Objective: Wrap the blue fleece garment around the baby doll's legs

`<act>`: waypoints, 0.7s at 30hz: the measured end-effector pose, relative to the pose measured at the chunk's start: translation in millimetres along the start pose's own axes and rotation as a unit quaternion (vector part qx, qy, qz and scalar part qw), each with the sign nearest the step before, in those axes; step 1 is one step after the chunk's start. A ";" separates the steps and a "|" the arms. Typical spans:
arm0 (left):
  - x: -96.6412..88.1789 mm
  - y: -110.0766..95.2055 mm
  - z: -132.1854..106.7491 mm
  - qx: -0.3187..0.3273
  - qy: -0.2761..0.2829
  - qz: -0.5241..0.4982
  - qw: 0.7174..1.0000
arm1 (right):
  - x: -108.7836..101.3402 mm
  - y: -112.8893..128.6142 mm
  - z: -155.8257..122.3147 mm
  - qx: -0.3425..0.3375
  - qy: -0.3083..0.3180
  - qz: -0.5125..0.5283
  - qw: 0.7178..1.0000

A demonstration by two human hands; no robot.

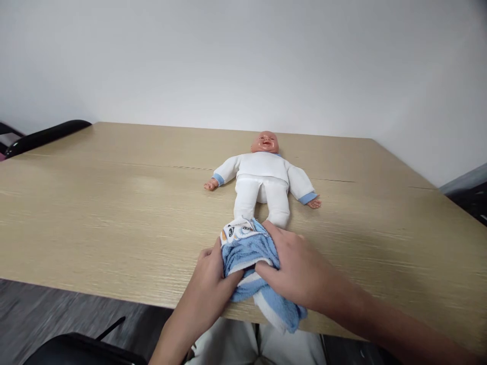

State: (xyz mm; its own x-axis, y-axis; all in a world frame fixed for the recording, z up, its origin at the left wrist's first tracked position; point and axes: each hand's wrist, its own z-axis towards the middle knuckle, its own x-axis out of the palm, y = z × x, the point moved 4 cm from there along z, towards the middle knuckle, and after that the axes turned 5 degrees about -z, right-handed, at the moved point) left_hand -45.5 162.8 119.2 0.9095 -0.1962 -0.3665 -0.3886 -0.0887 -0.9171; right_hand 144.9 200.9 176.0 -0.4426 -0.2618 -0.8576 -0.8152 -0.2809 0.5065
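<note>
A baby doll (262, 167) lies face up on the wooden table, its head away from me and its arms spread. It wears a white top with blue cuffs and white leg coverings. At its feet, a blue and white terry garment (249, 253) with an animal-face print is bunched up. My left hand (213, 281) grips the garment's left side, thumb at its opening. My right hand (292, 263) grips the right side near the doll's foot, thumb on the edge. One end of the cloth hangs toward the table's front edge. The doll's feet are hidden.
The table (114, 213) reaches back to a white wall (243, 61). A black chair armrest (49, 137) stands at the far left. Another black chair part (83, 350) is at the lower left, and a dark object (472, 197) sits beyond the right edge.
</note>
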 end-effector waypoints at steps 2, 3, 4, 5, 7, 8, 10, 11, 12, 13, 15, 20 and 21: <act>0.7 -1.6 2.1 0.020 0.007 0.032 0.999 | 3.5 -4.3 3.6 -0.007 -0.003 -0.025 1.000; 0.6 -2.7 3.5 0.032 0.001 0.045 0.998 | 4.7 -6.2 4.5 -0.012 -0.007 -0.036 0.999; 0.5 -3.2 4.9 0.040 -0.007 0.057 0.998 | 5.9 -7.5 4.9 -0.018 -0.010 -0.045 0.999; 0.8 -2.8 6.2 0.044 -0.013 0.066 0.997 | 7.0 -8.2 4.8 -0.024 -0.011 -0.050 0.998; 2.2 0.7 8.4 0.043 -0.023 0.068 0.997 | 9.6 -7.9 3.8 -0.031 -0.007 -0.052 0.998; 3.2 3.3 9.4 0.043 -0.025 0.061 0.997 | 10.9 -7.1 3.2 -0.032 -0.002 -0.049 0.998; 5.1 8.7 11.2 0.047 -0.030 0.032 0.998 | 12.7 -5.4 2.1 -0.028 0.007 -0.040 0.999; 5.7 11.4 12.1 0.049 -0.034 0.012 0.998 | 12.6 -5.0 1.8 -0.026 0.008 -0.033 0.999; 6.0 13.9 13.0 0.048 -0.038 -0.013 0.998 | 12.1 -5.1 1.8 -0.024 0.009 -0.023 0.999; 6.0 15.9 14.0 0.046 -0.042 -0.041 0.997 | 11.3 -6.1 2.1 -0.021 0.012 -0.009 1.000; 5.7 17.5 15.8 0.042 -0.048 -0.101 0.993 | 9.4 -10.4 3.7 -0.016 0.023 0.022 0.999; 3.9 9.4 20.8 0.070 -0.058 -0.129 0.987 | 6.8 -25.9 12.3 -0.027 0.016 0.110 0.993; 3.4 7.3 22.2 0.082 -0.062 -0.127 0.987 | 6.9 -28.3 14.6 -0.029 0.012 0.133 0.991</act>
State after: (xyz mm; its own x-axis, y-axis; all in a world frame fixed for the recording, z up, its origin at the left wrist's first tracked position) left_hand -42.0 183.2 107.8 0.9894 -0.0660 -0.1291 -0.1265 0.0422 -0.9911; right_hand 159.5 220.5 154.4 -0.6293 -0.3554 -0.6911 -0.6479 -0.2512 0.7191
